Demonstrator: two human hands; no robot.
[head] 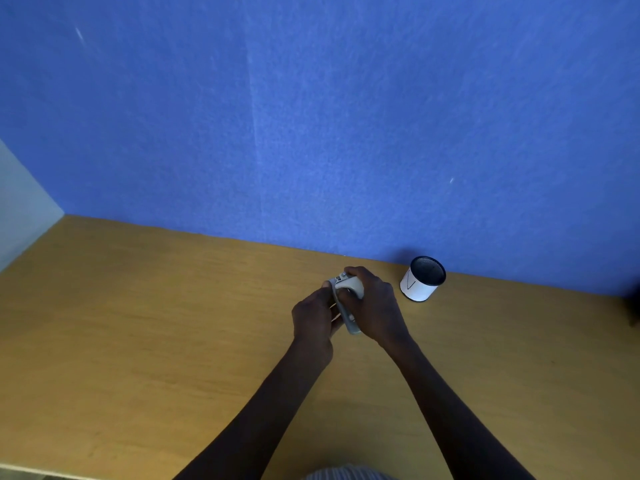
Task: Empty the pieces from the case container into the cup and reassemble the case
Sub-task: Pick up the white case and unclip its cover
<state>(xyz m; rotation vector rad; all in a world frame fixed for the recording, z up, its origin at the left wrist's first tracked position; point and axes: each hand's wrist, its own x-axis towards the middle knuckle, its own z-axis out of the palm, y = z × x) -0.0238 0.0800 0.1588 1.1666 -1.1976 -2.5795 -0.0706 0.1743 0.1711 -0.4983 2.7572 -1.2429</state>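
A small grey-white case point(347, 299) is held between both hands just above the wooden table point(138, 323), near its middle. My left hand point(313, 318) grips the case's left side and lower edge. Over its top and right side my right hand point(375, 306) is wrapped. Fingers cover much of the case, so I cannot tell whether it is open or closed, and no loose pieces show. A white cup point(421, 279) with a dark mesh inside stands upright to the right of the hands, close to the wall.
A blue felt wall point(311, 116) rises along the table's far edge. A pale panel point(20, 209) closes the left side. A dark object point(635, 303) shows at the right frame edge. Striped cloth point(346, 474) lies at the bottom centre.
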